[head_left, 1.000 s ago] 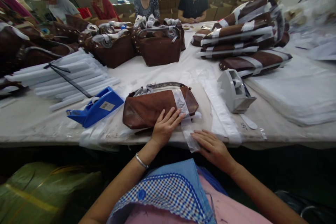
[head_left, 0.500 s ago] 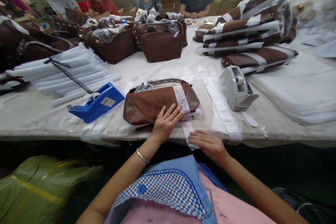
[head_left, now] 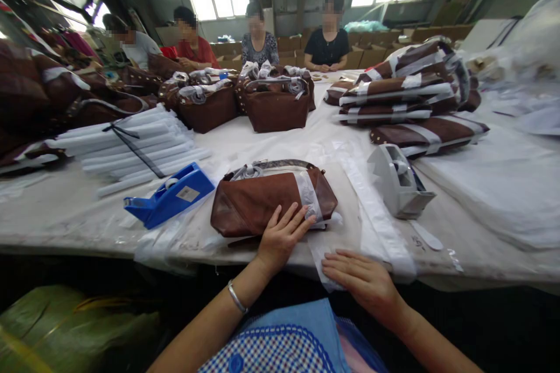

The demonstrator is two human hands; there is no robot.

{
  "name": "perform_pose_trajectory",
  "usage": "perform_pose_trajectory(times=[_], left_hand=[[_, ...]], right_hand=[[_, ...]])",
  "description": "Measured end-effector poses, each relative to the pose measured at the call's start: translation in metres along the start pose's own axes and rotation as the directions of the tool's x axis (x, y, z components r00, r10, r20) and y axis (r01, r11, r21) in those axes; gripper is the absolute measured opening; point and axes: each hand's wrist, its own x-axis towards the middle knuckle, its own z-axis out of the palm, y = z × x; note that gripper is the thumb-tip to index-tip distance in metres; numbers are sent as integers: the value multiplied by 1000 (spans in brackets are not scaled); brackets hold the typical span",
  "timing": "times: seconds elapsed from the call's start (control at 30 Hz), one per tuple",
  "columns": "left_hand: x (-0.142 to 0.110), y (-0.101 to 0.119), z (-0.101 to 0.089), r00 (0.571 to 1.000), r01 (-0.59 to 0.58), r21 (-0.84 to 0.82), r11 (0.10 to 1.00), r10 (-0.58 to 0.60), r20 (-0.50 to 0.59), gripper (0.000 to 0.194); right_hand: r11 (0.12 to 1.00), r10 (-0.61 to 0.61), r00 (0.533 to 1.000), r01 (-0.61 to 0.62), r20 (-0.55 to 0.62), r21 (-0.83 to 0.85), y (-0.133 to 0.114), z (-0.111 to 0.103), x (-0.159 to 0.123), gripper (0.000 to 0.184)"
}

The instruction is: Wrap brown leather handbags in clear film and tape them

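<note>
A brown handbag [head_left: 258, 204] lies on its side near the table's front edge, its handle pointing away from me. Round its right part runs a pale translucent wrapping strip [head_left: 310, 192]. My left hand [head_left: 282, 239] rests on the bag's near side, fingers spread, the tips touching that strip. My right hand [head_left: 361, 280] lies with fingers stretched out at the table edge, over a thin translucent sheet [head_left: 322, 259] that hangs over the edge below the bag. Its thumb is hidden. The two hands are apart.
A blue tape dispenser [head_left: 170, 195] stands left, a grey tape dispenser [head_left: 400, 183] right. Farther back are white rolls [head_left: 135, 143] tied together, upright brown bags [head_left: 275, 111] and stacked wrapped bags [head_left: 402, 93]. Several people sit across the table. A green sack [head_left: 79, 326] is below left.
The camera view has tilted up, so everything sits lower in the picture and more windows show. Both hands keep nearly the same places on the bag and the sheet.
</note>
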Motion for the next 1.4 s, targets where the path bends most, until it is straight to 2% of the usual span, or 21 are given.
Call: perform_pose_trajectory(times=[0.13, 0.23, 0.4, 0.57, 0.8, 1.03, 1.1, 1.23, 1.4], left_hand=[[-1, 1, 0, 1000, -21, 11, 1000, 21, 8, 49], [-1, 2, 0, 1000, -25, 20, 1000, 25, -4, 44], [-3, 2, 4, 999, -33, 35, 999, 35, -42, 33], [-3, 0, 7, 997, -32, -7, 999, 32, -76, 36], [-4, -4, 3, 989, -52, -94, 994, 39, -142, 37], [-5, 0, -3, 978, -75, -222, 972, 29, -206, 28], [-4, 2, -5, 984, -31, -237, 971, -12, -177, 29], [5, 3, -15, 999, 11, -213, 977, -17, -27, 52], [18, 4, -25, 984, 63, -189, 980, -30, 173, 65]], right_hand=[[999, -43, 999, 43, 4, -32, 19, -18, 32, 44], [998, -35, 998, 32, -55, -55, 40, -21, 60, 42], [989, 145, 984, -148, -107, -14, 79, -2, 93, 31], [962, 272, 958, -270, -93, 33, 107, 21, 99, 20], [915, 398, 911, -385, -111, 122, 107, 28, 99, 9], [885, 464, 879, -455, -107, 98, 108, 32, 102, 8], [868, 496, 862, -491, -103, 65, 108, 32, 104, 13], [811, 583, 806, -584, -102, 21, 111, 31, 108, 30], [803, 587, 803, -594, -105, -48, 116, 32, 111, 34]])
